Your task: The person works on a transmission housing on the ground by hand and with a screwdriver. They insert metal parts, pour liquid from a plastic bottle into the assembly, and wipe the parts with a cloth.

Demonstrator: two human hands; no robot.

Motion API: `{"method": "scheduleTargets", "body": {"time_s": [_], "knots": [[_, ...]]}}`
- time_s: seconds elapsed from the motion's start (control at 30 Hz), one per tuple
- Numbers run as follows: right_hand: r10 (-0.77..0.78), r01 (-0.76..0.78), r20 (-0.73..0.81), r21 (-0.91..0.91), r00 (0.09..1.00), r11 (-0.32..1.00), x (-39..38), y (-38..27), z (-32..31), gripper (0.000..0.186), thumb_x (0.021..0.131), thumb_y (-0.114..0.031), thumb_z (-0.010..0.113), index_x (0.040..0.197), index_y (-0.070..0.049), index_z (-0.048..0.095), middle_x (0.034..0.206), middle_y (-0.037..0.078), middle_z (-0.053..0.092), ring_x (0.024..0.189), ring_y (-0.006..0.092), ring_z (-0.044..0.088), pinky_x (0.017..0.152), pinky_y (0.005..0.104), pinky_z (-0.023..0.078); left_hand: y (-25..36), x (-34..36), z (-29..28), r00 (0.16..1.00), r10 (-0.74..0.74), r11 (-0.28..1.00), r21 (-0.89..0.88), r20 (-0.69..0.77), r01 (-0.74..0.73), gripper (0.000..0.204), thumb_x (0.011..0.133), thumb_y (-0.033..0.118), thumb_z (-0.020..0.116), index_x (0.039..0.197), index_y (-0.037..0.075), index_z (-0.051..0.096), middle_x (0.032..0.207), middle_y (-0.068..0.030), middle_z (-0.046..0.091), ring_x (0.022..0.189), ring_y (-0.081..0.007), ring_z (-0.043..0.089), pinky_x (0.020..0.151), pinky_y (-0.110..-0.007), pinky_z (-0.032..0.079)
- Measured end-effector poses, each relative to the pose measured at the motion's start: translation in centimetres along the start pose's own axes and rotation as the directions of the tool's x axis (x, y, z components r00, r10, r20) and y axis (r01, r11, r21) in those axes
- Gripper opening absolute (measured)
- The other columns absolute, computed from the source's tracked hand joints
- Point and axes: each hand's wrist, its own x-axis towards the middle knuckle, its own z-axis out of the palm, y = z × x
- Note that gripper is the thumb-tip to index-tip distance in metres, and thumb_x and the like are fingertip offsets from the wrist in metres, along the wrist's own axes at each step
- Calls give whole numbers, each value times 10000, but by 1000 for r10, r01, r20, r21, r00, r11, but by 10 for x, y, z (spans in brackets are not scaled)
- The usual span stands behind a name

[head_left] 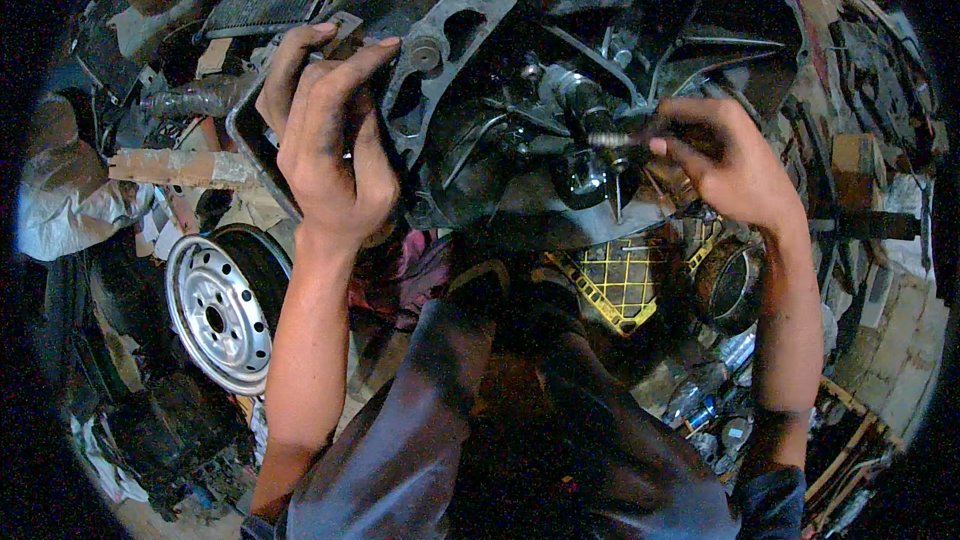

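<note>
In front of me stands a large dark metal gearbox housing (pixel 488 15) with a holed flange. Inside its cavity a shaft (pixel 570 90) and a shiny black rounded part (pixel 588 180) show. My right hand (pixel 730 160), at the cavity's right side, is closed in a pinch, somewhat smeared by motion. From its fingers a bolt (pixel 607 140) with a pale ribbed end points left, over the shaft. At the housing's left edge is my left hand (pixel 335 135), fingers bent and spread apart. Its fingertips are close to a small metal plate (pixel 346 28); contact cannot be made out.
A silver wheel rim (pixel 215 315) leans at the left, below a wooden plank (pixel 185 168). Under the housing sits a yellow plastic crate (pixel 628 318), with a dark round ring (pixel 728 285) beside it. Plastic bottles (pixel 690 405) and scrap litter the lower right.
</note>
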Motion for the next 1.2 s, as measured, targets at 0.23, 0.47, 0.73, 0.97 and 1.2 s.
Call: {"method": "scheduleTargets", "body": {"time_s": [0.23, 0.47, 0.73, 0.97, 1.2], "knots": [[-23, 24, 137, -7, 990, 1000, 22, 4, -14, 351, 860, -183, 704, 1177, -41, 656, 1118, 192, 660, 1107, 347, 601, 992, 398, 457, -3, -1, 1, 1000, 5, 1000, 10, -11, -5, 431, 692, -77, 524, 1079, 22, 684, 798, -106, 614, 1133, -334, 537, 1002, -390, 345], [-94, 111, 158, -107, 983, 988, 31, 7, -14, 338, 855, -140, 711, 1174, -42, 657, 1129, 169, 668, 1072, 301, 627, 946, 373, 487, -6, -1, 2, 999, 25, 999, -33, -25, -26, 429, 691, -83, 528, 1075, 26, 686, 781, -101, 605, 1132, -334, 533, 1010, -383, 335], [161, -201, 205, 191, 966, 961, 9, 6, -14, 341, 875, -114, 716, 1178, 16, 631, 1083, 151, 676, 1048, 208, 632, 886, 341, 516, -5, -1, 2, 999, 35, 999, 16, -29, -34, 422, 692, -77, 539, 1072, 33, 687, 790, -101, 607, 1124, -324, 541, 1005, -386, 342], [213, -200, -20, 277, 977, 940, -9, 38, 19, 408, 862, -188, 760, 1200, 0, 627, 1148, 150, 662, 1070, 237, 629, 960, 346, 485, -5, 0, 3, 999, 32, 999, -1, -36, -32, 405, 702, -72, 541, 1065, 34, 686, 801, -98, 602, 1106, -331, 546, 1002, -397, 349], [169, -163, -6, 215, 986, 963, -4, 34, 16, 420, 861, -246, 751, 1196, -17, 640, 1189, 161, 648, 1132, 275, 609, 1000, 363, 459, -4, -1, 4, 999, 11, 999, -42, -36, -13, 415, 708, -77, 534, 1081, 34, 678, 754, -88, 560, 1113, -326, 535, 998, -388, 339]]}}
